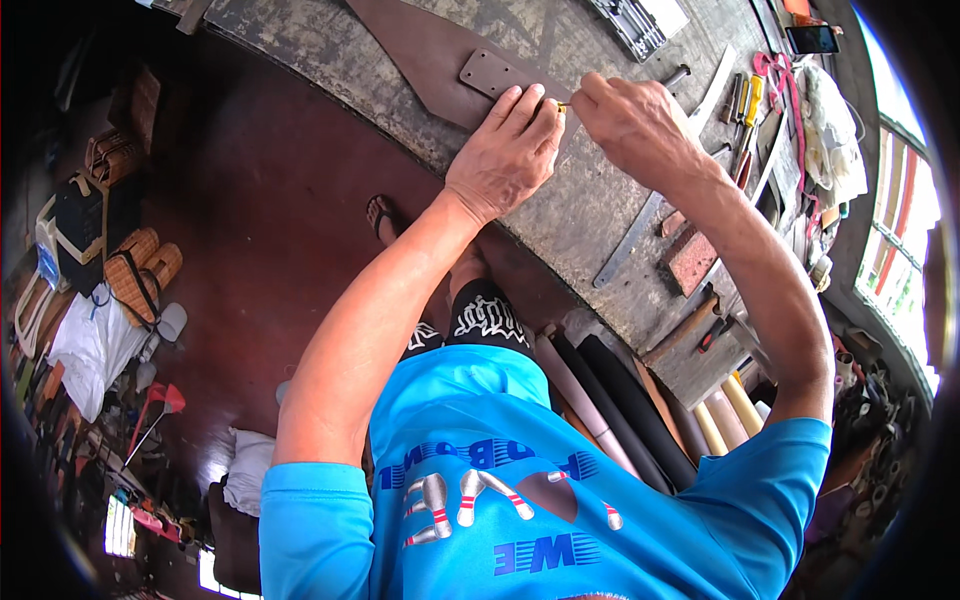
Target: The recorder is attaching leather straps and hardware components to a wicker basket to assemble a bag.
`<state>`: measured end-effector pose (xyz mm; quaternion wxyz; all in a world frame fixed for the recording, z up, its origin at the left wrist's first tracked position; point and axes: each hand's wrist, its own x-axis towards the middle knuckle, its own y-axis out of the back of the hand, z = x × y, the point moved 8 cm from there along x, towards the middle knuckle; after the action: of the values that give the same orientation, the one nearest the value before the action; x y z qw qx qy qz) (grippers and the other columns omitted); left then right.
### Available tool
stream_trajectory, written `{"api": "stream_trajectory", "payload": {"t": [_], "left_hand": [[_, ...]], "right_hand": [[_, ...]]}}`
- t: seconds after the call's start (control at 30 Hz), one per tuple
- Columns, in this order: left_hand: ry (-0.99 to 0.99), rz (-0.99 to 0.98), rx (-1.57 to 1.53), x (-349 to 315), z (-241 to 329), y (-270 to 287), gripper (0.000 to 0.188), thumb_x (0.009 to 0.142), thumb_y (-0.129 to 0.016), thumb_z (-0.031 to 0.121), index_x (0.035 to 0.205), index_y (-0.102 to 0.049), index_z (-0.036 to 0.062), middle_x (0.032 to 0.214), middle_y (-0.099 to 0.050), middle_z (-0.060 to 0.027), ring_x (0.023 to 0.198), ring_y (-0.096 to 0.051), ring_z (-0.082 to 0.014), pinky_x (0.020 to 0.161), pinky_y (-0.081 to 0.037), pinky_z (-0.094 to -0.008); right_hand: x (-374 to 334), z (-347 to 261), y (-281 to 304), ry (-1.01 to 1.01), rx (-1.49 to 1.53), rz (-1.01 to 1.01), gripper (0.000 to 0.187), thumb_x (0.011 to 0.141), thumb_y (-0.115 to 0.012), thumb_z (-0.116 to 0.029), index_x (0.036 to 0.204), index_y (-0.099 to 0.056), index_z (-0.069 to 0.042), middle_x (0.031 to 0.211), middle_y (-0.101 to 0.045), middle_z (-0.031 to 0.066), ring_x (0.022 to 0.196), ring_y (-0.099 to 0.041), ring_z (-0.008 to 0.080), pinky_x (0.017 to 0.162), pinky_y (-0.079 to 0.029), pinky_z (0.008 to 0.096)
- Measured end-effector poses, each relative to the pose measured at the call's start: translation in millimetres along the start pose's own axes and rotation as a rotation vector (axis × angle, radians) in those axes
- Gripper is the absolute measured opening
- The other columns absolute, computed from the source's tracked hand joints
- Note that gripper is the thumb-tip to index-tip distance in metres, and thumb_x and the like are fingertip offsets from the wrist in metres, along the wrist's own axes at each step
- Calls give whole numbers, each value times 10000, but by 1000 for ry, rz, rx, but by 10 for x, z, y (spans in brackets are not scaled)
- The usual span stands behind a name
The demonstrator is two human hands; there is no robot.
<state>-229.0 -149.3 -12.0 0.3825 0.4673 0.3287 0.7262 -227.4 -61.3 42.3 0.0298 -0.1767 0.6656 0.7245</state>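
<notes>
A long brown leather piece point(440, 75) lies over the edge of the worktable. On it sits a small brown leather tab point(487, 72) with rounded corners and several small holes. My left hand point(507, 155) rests on the leather just below the tab, fingers close together. Its thumb and forefinger hold a small brass-coloured piece point(562, 107), partly hidden. Beside it, my right hand point(640, 125) is closed in a pinch, its fingertips almost against that brass-coloured piece. What the right fingers hold is mostly covered by them.
On the grey worktable point(560, 225) lie a metal ruler point(628, 240), a reddish block point(690, 260), a hammer point(683, 328) and a yellow-handled screwdriver point(753, 100). A tool set point(632, 28) sits at the far edge. Material rolls point(610, 400) stand below the table.
</notes>
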Motion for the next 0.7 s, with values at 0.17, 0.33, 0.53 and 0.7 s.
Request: {"api": "stream_trajectory", "payload": {"t": [0.17, 0.33, 0.53, 0.7], "left_hand": [[-4, 21, -6, -7, -4, -12, 366, 876, -644, 188, 1191, -617, 2, 1227, -583, -126, 1245, -540, -299, 1119, -411, -447], [8, 36, -21, -16, -21, 1, 349, 878, -641, 183, 1176, -621, 1, 1222, -584, -122, 1250, -537, -295, 1122, -407, -445], [14, 34, -46, -18, -29, 12, 336, 873, -647, 182, 1155, -620, 2, 1196, -586, -117, 1256, -532, -290, 1132, -401, -441], [26, 16, -75, -29, -62, 6, 373, 878, -649, 198, 1197, -613, 8, 1219, -584, -105, 1275, -517, -283, 1146, -388, -439]], "right_hand": [[111, 65, -74, -96, -30, -227, 129, 797, -664, -27, 919, -621, -28, 861, -619, 96, 844, -701, 301, 704, -560, 410], [64, 30, -1, -40, -17, -81, 121, 826, -640, -29, 938, -599, -7, 932, -602, 111, 896, -696, 286, 723, -572, 408], [81, -110, 90, 124, -40, 1, 139, 798, -690, -62, 924, -682, -5, 899, -618, 97, 897, -705, 253, 746, -593, 348], [135, -112, -10, 0, -58, -102, 79, 804, -664, -59, 852, -703, -9, 910, -660, 127, 822, -720, 299, 702, -601, 387]]}}
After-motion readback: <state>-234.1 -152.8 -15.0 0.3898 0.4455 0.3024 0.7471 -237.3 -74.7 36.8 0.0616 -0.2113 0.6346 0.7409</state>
